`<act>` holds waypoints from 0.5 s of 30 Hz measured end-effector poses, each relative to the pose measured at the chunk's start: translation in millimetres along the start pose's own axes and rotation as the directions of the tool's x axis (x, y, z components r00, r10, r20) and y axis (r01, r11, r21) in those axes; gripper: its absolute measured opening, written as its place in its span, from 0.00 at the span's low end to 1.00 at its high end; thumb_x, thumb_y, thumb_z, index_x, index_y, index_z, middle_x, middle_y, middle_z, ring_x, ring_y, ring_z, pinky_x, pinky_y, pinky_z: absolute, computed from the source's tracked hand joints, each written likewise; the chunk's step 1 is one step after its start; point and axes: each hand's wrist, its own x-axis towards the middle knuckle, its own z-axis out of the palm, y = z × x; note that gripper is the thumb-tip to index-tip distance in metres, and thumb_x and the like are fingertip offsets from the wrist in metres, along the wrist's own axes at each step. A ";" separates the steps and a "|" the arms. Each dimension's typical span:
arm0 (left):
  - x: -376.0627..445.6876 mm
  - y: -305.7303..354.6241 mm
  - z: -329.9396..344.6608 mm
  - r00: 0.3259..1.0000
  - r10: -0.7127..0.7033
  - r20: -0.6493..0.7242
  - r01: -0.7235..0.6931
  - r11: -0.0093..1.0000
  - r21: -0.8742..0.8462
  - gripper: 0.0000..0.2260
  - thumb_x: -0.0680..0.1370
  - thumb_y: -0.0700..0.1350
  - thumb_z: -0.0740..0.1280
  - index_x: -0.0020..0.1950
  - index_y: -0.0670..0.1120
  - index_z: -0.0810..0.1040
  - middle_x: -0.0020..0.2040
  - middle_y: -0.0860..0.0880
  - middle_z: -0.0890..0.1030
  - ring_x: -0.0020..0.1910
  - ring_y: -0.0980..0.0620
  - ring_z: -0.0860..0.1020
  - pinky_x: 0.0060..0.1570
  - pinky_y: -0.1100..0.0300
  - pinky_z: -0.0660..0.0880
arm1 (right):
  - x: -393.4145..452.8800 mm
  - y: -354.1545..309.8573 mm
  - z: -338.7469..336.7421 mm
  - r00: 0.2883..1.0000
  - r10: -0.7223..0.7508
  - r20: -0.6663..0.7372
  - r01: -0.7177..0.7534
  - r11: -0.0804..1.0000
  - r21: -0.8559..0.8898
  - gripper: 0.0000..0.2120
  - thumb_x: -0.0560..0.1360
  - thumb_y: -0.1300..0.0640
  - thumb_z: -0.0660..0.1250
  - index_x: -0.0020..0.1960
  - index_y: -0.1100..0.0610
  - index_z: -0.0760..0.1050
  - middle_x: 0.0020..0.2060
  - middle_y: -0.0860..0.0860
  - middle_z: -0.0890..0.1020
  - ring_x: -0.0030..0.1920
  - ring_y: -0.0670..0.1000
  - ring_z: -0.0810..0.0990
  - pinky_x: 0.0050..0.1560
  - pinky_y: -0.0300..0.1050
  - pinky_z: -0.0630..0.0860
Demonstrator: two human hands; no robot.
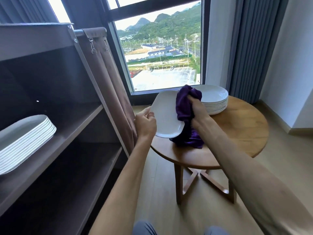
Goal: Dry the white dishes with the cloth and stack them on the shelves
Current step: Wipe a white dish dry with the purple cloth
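Two hands work: left hand [146, 123] grips the white plate [166, 114], right hand [197, 108] seemingly clutches the purple cloth [183, 106].

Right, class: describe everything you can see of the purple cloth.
The purple cloth looks soft and plush, deep violet, bunched and creased. The right hand grips its upper part and presses it on the right side of the white dish, which the left hand holds tilted. Its lower end hangs onto the wooden table.

No readable text, label, brand, number or sign appears on anything here.
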 end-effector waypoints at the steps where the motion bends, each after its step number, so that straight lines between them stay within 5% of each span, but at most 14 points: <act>1: -2.2 -6.9 -1.5 0.995 -0.090 0.040 0.091 0.995 -0.046 0.15 0.85 0.39 0.62 0.71 0.41 0.78 0.61 0.43 0.83 0.58 0.45 0.82 0.51 0.60 0.82 | 2.1 -6.4 0.2 0.999 -0.028 0.018 0.028 0.999 0.018 0.10 0.78 0.56 0.69 0.56 0.60 0.78 0.43 0.54 0.81 0.39 0.51 0.82 0.40 0.41 0.79; 3: -6.2 -13.4 -1.1 0.953 -0.269 0.139 0.289 0.946 -0.147 0.15 0.84 0.38 0.63 0.70 0.40 0.77 0.58 0.42 0.82 0.54 0.45 0.82 0.43 0.62 0.82 | 4.9 -16.0 1.5 0.994 -0.071 0.087 0.060 0.991 0.120 0.07 0.81 0.53 0.65 0.48 0.57 0.78 0.34 0.50 0.80 0.32 0.46 0.81 0.34 0.37 0.77; 5: -10.1 -12.3 0.1 0.877 -0.411 0.248 0.467 0.852 -0.239 0.14 0.84 0.37 0.62 0.69 0.41 0.76 0.49 0.44 0.81 0.38 0.51 0.81 0.27 0.64 0.76 | 5.7 -19.6 7.1 0.980 -0.117 0.158 0.094 0.984 0.148 0.13 0.83 0.49 0.61 0.46 0.55 0.76 0.32 0.48 0.81 0.32 0.45 0.80 0.37 0.38 0.76; 7: -12.1 -13.4 0.9 0.761 -0.489 0.427 0.628 0.721 -0.294 0.14 0.85 0.36 0.55 0.68 0.39 0.75 0.36 0.45 0.76 0.23 0.56 0.72 0.19 0.67 0.64 | 7.8 -20.4 12.9 0.978 -0.160 0.134 0.155 0.987 0.047 0.16 0.83 0.46 0.58 0.46 0.57 0.74 0.36 0.53 0.81 0.35 0.49 0.79 0.39 0.39 0.77; 9: -18.3 -13.6 0.5 0.625 -0.509 0.591 0.759 0.572 -0.311 0.16 0.84 0.35 0.48 0.66 0.39 0.71 0.31 0.45 0.73 0.20 0.56 0.69 0.19 0.69 0.62 | 11.4 -19.2 16.4 0.977 -0.214 0.018 0.215 0.975 -0.058 0.14 0.84 0.48 0.60 0.46 0.58 0.73 0.38 0.56 0.76 0.36 0.51 0.74 0.41 0.42 0.75; 11: -24.2 -7.9 0.6 0.580 -0.500 0.643 0.774 0.584 -0.244 0.15 0.84 0.36 0.49 0.65 0.36 0.71 0.36 0.41 0.79 0.25 0.50 0.76 0.21 0.66 0.69 | 15.2 -18.6 16.4 0.953 -0.288 -0.092 0.267 0.944 -0.195 0.13 0.83 0.51 0.62 0.42 0.55 0.72 0.32 0.50 0.72 0.32 0.47 0.72 0.36 0.39 0.71; 13: -21.7 -3.6 -1.7 0.699 -0.440 0.564 0.652 0.717 -0.248 0.13 0.86 0.38 0.54 0.63 0.35 0.75 0.49 0.35 0.82 0.45 0.39 0.80 0.33 0.58 0.77 | 19.0 -18.9 15.8 0.953 -0.288 -0.096 0.248 0.920 -0.302 0.13 0.82 0.50 0.63 0.41 0.54 0.73 0.30 0.48 0.73 0.30 0.45 0.73 0.33 0.38 0.70; 15: -13.9 8.0 -9.9 0.759 -0.299 0.579 0.559 0.755 -0.343 0.22 0.86 0.54 0.53 0.65 0.40 0.78 0.59 0.37 0.82 0.59 0.37 0.79 0.54 0.48 0.78 | 22.3 -19.3 15.4 0.962 -0.257 -0.089 0.202 0.895 -0.398 0.14 0.80 0.47 0.65 0.41 0.55 0.72 0.34 0.49 0.75 0.35 0.48 0.75 0.36 0.42 0.70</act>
